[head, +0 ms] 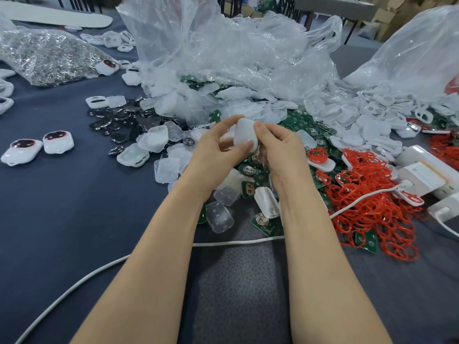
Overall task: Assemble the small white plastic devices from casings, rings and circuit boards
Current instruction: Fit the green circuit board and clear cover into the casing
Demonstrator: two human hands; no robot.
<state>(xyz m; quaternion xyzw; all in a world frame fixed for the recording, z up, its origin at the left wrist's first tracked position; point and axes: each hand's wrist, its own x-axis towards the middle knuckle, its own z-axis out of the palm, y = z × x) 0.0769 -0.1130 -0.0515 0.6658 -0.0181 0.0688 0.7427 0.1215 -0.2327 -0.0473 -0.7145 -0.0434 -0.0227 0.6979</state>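
Cable (74, 286) lies nearest; left hand (218, 145) and right hand (280, 147) pinch white casing (244, 131) edgewise above circuit boards (263, 223).

Both bare forearms reach forward from the lower edge of the view and converge toward the middle; the left hand (218, 147) is raised with its back toward the camera, index finger over the top and thumb across the front of a white casing (244, 134); the right hand (280, 150) meets it from the other side, thumb pressed on the casing's upper corner, fingers curled underneath; both wrists bend slightly inward; the hands sit close together.
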